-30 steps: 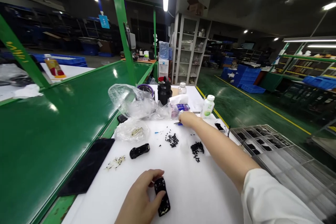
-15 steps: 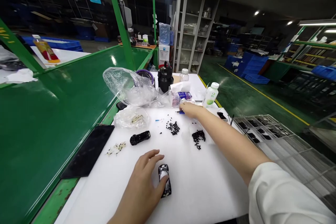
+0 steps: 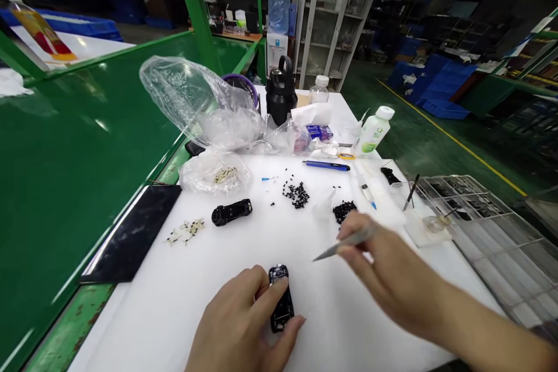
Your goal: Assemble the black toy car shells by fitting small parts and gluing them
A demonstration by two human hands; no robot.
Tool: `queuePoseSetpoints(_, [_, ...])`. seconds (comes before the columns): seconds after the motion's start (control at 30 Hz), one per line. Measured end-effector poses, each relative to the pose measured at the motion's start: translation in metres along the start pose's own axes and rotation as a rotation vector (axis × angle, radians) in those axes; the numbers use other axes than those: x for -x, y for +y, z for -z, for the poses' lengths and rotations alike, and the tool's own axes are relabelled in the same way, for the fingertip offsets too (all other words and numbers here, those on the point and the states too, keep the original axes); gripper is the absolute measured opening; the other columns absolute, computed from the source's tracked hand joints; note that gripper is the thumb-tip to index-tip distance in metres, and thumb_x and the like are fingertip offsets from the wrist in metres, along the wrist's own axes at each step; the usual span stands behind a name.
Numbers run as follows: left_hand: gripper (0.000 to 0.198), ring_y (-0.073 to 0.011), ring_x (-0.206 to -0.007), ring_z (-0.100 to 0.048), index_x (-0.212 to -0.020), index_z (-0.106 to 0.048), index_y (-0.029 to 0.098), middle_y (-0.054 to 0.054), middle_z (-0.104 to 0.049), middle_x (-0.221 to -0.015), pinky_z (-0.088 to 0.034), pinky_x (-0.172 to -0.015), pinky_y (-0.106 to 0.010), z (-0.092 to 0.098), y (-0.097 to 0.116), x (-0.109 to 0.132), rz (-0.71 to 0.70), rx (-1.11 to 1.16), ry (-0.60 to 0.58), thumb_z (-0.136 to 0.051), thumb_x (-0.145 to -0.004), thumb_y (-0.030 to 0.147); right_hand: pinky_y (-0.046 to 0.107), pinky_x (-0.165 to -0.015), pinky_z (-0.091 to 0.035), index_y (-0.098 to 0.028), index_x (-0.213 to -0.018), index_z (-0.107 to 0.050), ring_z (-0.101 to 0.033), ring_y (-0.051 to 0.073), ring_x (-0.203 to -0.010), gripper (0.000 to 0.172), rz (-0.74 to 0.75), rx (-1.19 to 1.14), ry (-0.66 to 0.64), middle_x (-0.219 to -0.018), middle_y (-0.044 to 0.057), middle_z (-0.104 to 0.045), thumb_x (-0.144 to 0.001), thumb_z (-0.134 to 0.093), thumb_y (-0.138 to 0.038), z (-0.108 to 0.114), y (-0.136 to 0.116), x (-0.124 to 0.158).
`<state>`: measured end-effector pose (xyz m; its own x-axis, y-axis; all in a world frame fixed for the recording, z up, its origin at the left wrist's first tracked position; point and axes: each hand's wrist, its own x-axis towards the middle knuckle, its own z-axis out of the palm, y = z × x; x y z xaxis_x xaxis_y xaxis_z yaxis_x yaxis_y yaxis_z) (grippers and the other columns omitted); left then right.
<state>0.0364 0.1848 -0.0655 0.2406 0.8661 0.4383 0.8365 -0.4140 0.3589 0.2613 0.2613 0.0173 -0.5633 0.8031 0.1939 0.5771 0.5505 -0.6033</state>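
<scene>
My left hand (image 3: 250, 317) grips a small black model car (image 3: 282, 308) on the white work surface, its fingers over the far end and thumb by the near end. In my right hand (image 3: 383, 267) is a pair of grey pointed tweezers (image 3: 342, 245), slightly blurred, with the tip to the right of the car and apart from it. Beyond my right fingers lies a pile of tiny black parts (image 3: 344, 210), partly covered by the hand. A second black model car (image 3: 232, 212) rests farther back on the left.
Loose black bits (image 3: 297, 194), pale small parts (image 3: 186, 231) and a blue knife or pen (image 3: 326, 165) lie across the table. Behind stand plastic bags (image 3: 231, 128), a black flask (image 3: 281, 93) and a white bottle (image 3: 375, 131). A compartment tray (image 3: 492, 232) sits at right.
My right hand has come back from the far side of the table, now holding tweezers. My left hand has closed on the model car. The view has tilted down.
</scene>
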Motion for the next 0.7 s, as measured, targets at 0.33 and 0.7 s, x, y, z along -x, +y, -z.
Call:
queuePoseSetpoints(0.33, [0.036,-0.0162,-0.058,-0.056,-0.096,-0.065,0.021,-0.001,-0.058,-0.074,-0.045,-0.045,-0.028,-0.003,0.001,0.001,0.041,0.028,-0.046,-0.076,-0.063,0.029,0.024,-0.065,-0.044,-0.021,-0.090,-0.055,-0.054,0.011,-0.071,0.003,-0.083,-0.310,-0.155,-0.079,-0.002,-0.057,-0.092,-0.055,-0.019,-0.037,0.027,-0.007])
queuePoseSetpoints(0.7, [0.039,-0.0138,-0.048,-0.054,-0.109,-0.061,0.016,0.003,-0.056,-0.062,-0.040,-0.038,-0.026,-0.006,-0.008,0.004,-0.040,0.024,-0.110,-0.068,-0.079,0.040,0.022,-0.064,-0.053,-0.022,-0.095,-0.062,-0.066,0.012,-0.070,0.007,-0.286,-0.492,-0.107,-0.077,-0.002,-0.066,-0.092,-0.057,-0.026,-0.078,0.026,-0.010])
